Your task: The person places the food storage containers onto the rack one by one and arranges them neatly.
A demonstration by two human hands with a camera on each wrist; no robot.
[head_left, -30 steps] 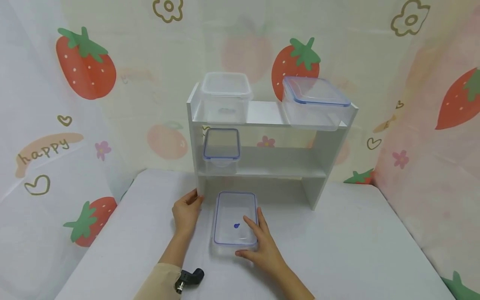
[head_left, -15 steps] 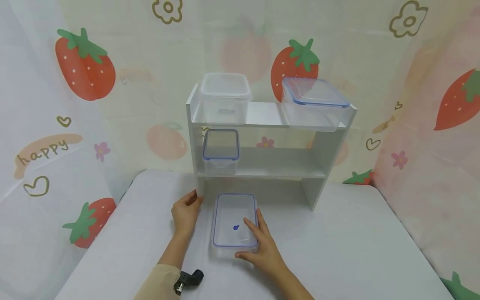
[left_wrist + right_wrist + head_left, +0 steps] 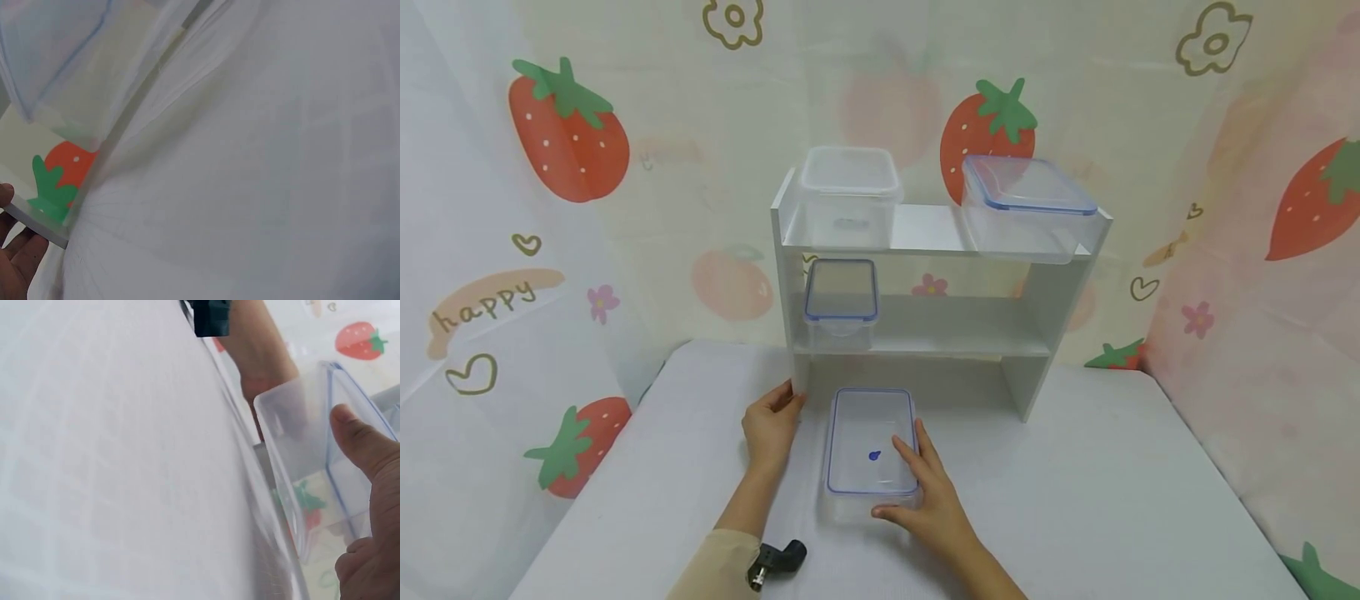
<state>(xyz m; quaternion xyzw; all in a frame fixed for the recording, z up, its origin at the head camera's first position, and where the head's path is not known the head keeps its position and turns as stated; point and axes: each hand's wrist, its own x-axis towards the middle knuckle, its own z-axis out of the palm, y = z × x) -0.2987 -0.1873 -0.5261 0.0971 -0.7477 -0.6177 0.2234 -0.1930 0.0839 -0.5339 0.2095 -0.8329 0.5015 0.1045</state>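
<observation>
A clear lidded food container (image 3: 857, 433) with a blue rim seal lies on the white table, in front of the shelf's lower opening. My right hand (image 3: 928, 500) holds it at its near right corner, thumb along the front and fingers at the right side and over the lid edge. The right wrist view shows the thumb (image 3: 359, 440) against the clear container wall (image 3: 284, 434). My left hand (image 3: 771, 425) pinches the lower front edge of the white shelf (image 3: 1030, 325) at its left side panel. In the left wrist view, thumb and fingers (image 3: 28, 256) straddle that panel edge (image 3: 40, 226).
On the shelf's top stand a clear container with a whitish lid (image 3: 850, 200) at left and a larger blue-rimmed one (image 3: 1030, 212) at right. A small blue-rimmed container (image 3: 841, 304) sits on the middle board, left. A strawberry-print cloth (image 3: 730, 150) hangs behind.
The container and my right hand have shifted very slightly to the right relative to the shelf. My left hand keeps its place on the panel. The view itself drifts a little.
</observation>
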